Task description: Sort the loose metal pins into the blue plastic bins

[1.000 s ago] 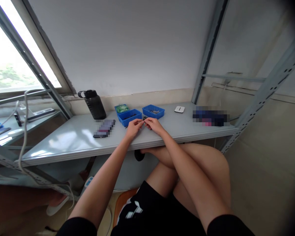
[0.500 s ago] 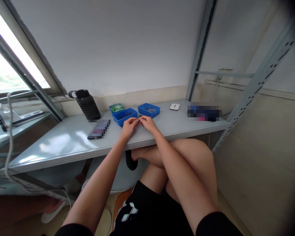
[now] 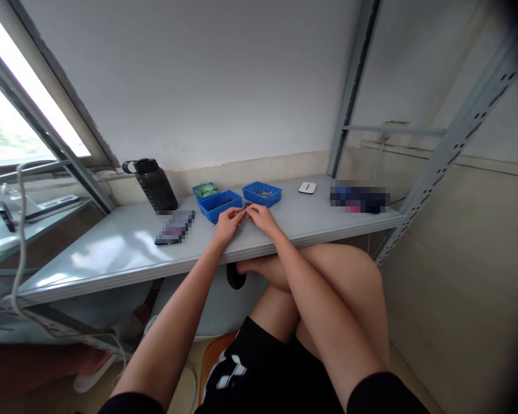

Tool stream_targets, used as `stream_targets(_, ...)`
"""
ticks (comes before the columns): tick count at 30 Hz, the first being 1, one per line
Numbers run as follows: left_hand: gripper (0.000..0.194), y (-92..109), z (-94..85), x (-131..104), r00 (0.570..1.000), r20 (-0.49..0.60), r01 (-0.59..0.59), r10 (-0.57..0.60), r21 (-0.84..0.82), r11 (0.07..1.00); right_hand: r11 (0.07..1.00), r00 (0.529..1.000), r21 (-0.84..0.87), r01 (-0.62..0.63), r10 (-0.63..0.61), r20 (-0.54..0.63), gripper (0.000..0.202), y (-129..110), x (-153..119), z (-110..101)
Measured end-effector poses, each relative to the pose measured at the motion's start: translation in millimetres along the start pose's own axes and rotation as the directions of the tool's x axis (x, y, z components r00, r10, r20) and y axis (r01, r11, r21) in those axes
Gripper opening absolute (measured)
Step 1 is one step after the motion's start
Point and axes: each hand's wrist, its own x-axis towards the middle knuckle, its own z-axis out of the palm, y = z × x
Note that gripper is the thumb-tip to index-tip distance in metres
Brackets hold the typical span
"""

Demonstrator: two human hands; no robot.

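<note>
Over the grey table, my left hand and my right hand meet fingertip to fingertip. Both are closed in a pinch, and whatever sits between the fingers is too small to name. Just behind my left hand stands a blue bin with dark small parts inside. A second blue bin, behind my right hand, holds several shiny metal pieces that look like screws or pins. Some small dark pieces lie on the table right by my fingertips.
A small blue box with green contents stands behind the left bin. To the left are a black bottle and a blurred phone-like object. A white square item and a blurred dark bundle lie to the right. Another person's foot shows lower left.
My hands stay together at almost the same spot, with only slight finger movement. The view has shifted a little, and my foot under the table has moved slightly up and right.
</note>
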Motion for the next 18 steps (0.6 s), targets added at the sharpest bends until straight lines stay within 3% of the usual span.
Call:
stream_targets(14, 0.02, 1.5, 0.2, -1.3, 0.998, -0.066, 0.012, -0.014, -0.03, 0.999, 0.984, 0.989, -0.151, 0.096, -0.077, 0.123, 0.022, 0.2, -6.4, -0.5)
stream_targets(18, 0.02, 0.0, 0.2, -1.2, 0.996, -0.085, 0.02, -0.021, -0.009, 1.0, 0.986, 0.996, -0.145, 0.078, -0.07, 0.063, 0.016, 0.2, -6.4, -0.7)
